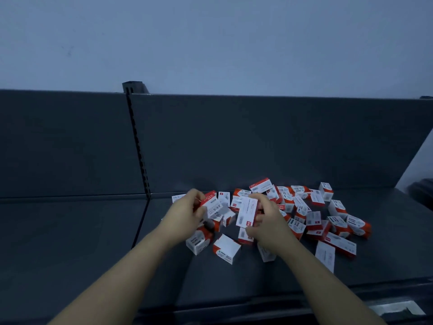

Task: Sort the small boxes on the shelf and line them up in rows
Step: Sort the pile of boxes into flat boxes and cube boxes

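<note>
Several small red-and-white boxes [337, 208] lie in a loose, jumbled heap on the dark grey shelf [70, 231], right of the slotted upright. My left hand [187, 213] grips one box [212, 204] at the heap's left side, lifted a little. My right hand [264, 221] holds another box [246, 212] upright by its edges, its white face toward me. More boxes lie under and around both hands, some tipped on their sides, such as one [226, 248] near the front.
A slotted black upright [137, 146] splits the shelf's back panel [257, 141]. The shelf's left bay holds nothing. The front edge carries a price strip with a white label [396, 308]. A dark object [421, 191] sits at the far right.
</note>
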Demonstrator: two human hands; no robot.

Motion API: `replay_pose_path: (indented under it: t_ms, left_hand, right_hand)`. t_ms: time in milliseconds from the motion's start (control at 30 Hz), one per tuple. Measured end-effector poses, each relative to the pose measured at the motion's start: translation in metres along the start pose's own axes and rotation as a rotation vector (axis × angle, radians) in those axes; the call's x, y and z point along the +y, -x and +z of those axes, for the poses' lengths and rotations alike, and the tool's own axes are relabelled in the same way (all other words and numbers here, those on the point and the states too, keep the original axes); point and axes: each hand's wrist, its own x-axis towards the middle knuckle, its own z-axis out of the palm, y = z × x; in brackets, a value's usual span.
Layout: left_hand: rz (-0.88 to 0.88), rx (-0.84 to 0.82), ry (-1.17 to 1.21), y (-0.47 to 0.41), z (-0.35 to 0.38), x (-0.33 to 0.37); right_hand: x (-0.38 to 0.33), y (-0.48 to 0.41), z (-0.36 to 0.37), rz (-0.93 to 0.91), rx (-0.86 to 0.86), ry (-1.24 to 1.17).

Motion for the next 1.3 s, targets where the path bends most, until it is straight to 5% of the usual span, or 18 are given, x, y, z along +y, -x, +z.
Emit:
replay_pose_path:
  t_ms: [233,500,900,1300]
  left_hand:
    - [-0.036,0.057,0.029,0.031,-0.043,-0.03]
    - [-0.06,0.061,-0.024,0.074,-0.124,-0.084]
    - [-0.129,-0.015,0.015,0.163,-0.268,-0.192]
    - [-0.266,0.096,0.062,0.194,-0.354,-0.296]
  right_hand:
    - [-0.045,0.008,0.036,-0.123,-0.223,-0.081]
    - [-0.102,0.017,0.131,-0.189,-0.302,0.064]
    - [-0.214,0.061,0.31,-0.259,-0.345,-0.066]
    - [-0.271,0.05,0.443,-0.297,-0.493,-0.077]
